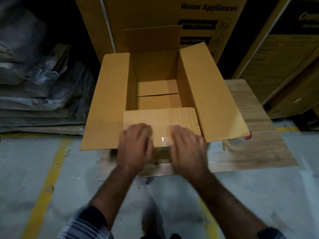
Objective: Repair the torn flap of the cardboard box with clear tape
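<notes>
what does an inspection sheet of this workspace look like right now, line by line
surface: wooden board lying on a grey floor with yellow lines.
job's things: open cardboard box on the board; near flap folded inward, a shiny strip of clear tape at its base; tape roll partly hidden under the right flap.
clutter: stacked grey sheets to the left.
grips: left hand and right hand lie on the near flap either side of the tape; blurred.
cables: nothing seen.
surroundings: printed appliance cartons behind; dim lighting.
</notes>
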Available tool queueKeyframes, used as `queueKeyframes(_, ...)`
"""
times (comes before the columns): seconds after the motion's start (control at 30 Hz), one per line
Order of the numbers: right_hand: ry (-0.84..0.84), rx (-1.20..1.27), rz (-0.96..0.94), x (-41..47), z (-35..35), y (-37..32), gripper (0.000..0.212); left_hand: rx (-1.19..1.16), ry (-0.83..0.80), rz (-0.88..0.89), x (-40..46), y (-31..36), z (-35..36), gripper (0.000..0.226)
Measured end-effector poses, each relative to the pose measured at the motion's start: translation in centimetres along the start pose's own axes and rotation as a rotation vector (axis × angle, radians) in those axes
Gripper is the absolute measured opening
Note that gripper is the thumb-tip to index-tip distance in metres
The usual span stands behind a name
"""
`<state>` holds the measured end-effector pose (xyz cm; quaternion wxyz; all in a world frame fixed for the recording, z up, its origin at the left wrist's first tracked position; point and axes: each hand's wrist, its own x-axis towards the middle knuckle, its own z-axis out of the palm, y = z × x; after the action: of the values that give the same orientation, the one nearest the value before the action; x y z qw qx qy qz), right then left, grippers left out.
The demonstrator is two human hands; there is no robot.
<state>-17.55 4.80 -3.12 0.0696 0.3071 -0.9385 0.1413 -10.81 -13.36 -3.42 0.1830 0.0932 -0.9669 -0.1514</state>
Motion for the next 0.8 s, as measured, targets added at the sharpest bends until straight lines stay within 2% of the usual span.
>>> queueKeyframes(0.03,-0.014,-0.012,-0.054,-1.2,0.8,-1.2,0.057,-0.007,-0.031,0.076,-1.2,1.4,0.9,0.051)
queueKeyframes(0.1,-0.047,-0.077,-0.105,-3.1,2.2,-2.2,0.063,-0.006,-0.094,0.109,-3.5,3.3,2.6,0.062)
queueKeyframes(0.23,-0.139,-0.168,-0.129,-4.8,3.8,-0.5,0.071,0.074,-0.176,0.078,-6.5,3.0,4.4,0.066)
queueKeyframes(0.47,-0.181,-0.214,-0.045,-6.0,1.9,5.1,0.076,0.260,-0.228,-0.029,-8.1,0.6,2.8,0.102)
queueKeyframes(0.63,-0.238,-0.184,0.003,-6.7,-0.3,6.4,0.077,0.348,-0.294,-0.117,-8.6,0.6,1.0,0.105)
queueKeyframes(0.8,-0.162,-0.098,-0.003,-5.9,-4.1,4.4,0.074,0.391,-0.189,-0.118,-7.5,3.3,-2.2,0.097)
